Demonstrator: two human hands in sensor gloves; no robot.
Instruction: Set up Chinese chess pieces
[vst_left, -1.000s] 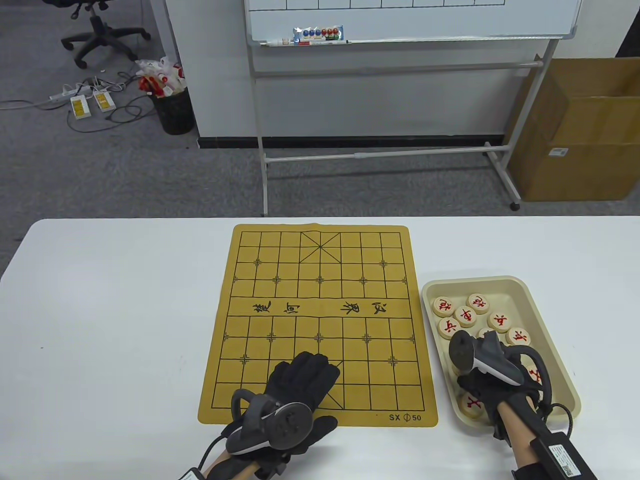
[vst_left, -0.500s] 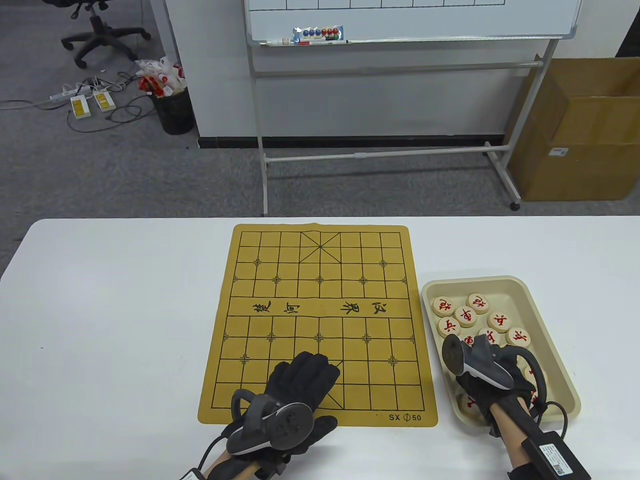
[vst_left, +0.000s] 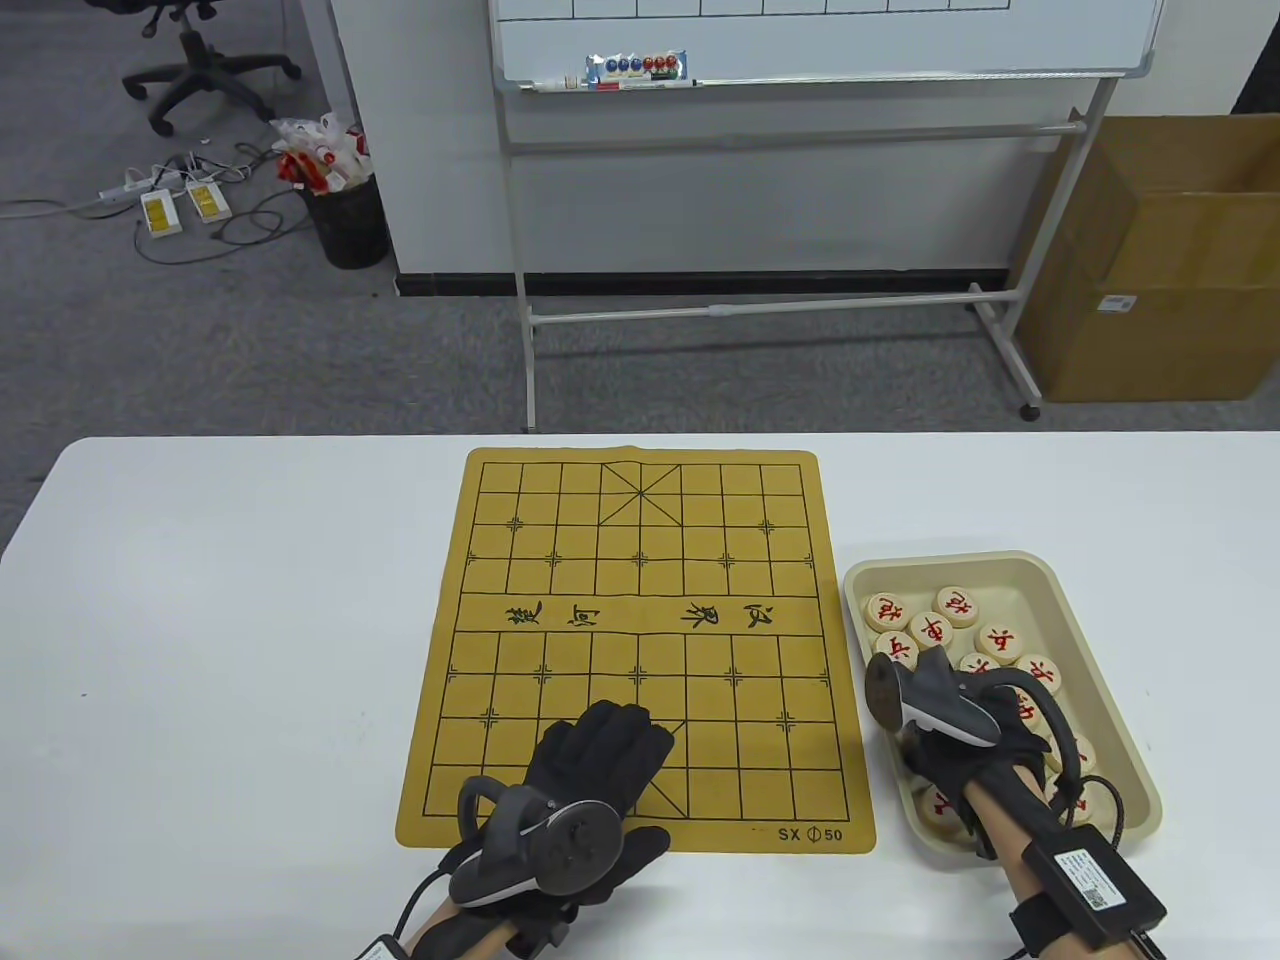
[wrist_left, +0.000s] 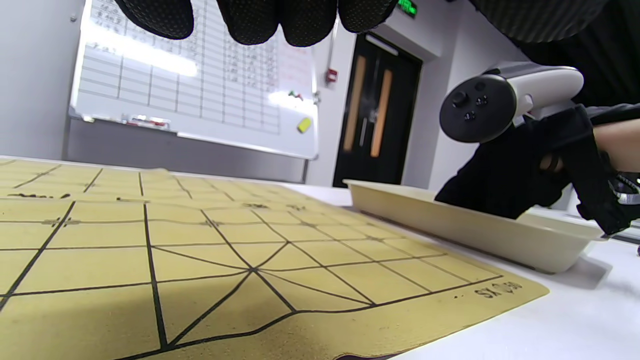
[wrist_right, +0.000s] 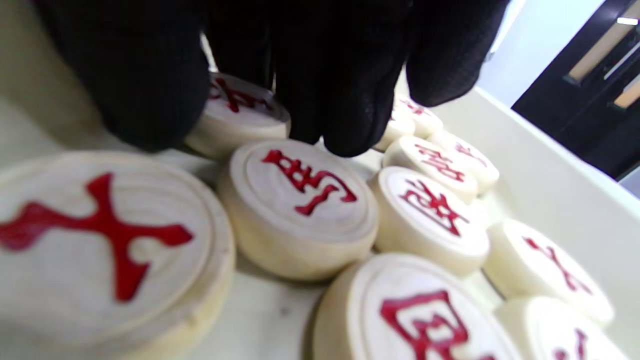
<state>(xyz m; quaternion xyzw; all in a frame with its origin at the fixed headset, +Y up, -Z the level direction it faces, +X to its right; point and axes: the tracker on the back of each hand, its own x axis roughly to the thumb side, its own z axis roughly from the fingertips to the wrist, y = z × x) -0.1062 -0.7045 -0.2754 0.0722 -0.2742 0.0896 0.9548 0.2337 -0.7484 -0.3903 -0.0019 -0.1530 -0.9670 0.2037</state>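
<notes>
Two gloved fingertips (wrist_right: 345, 125) of the right hand (vst_left: 965, 760) hang directly over a round pale wooden chess piece with a red character (wrist_right: 300, 205), and that is the relation the coming move turns on: the piece lies just below and slightly toward the wrist from those tips, flat on its face, so it has no long axis to line up with. The thumb (wrist_right: 135, 95) sits down to one side, next to a neighbouring disc, and the fingers are curled but not yet closed on anything I can make out; whether they touch the piece is hard to tell. Outward from the hand, more red-marked discs crowd around on every side inside the shallow cream plastic tray (vst_left: 1090, 620), some touching each other. Across from the tray, well to the other side, the left hand (vst_left: 590, 770) rests flat, fingers spread, on the near edge of the yellow felt board with black grid lines (vst_left: 640, 560), holding nothing. The right hand is clearly the nearer one to the pieces; the board carries none yet.
</notes>
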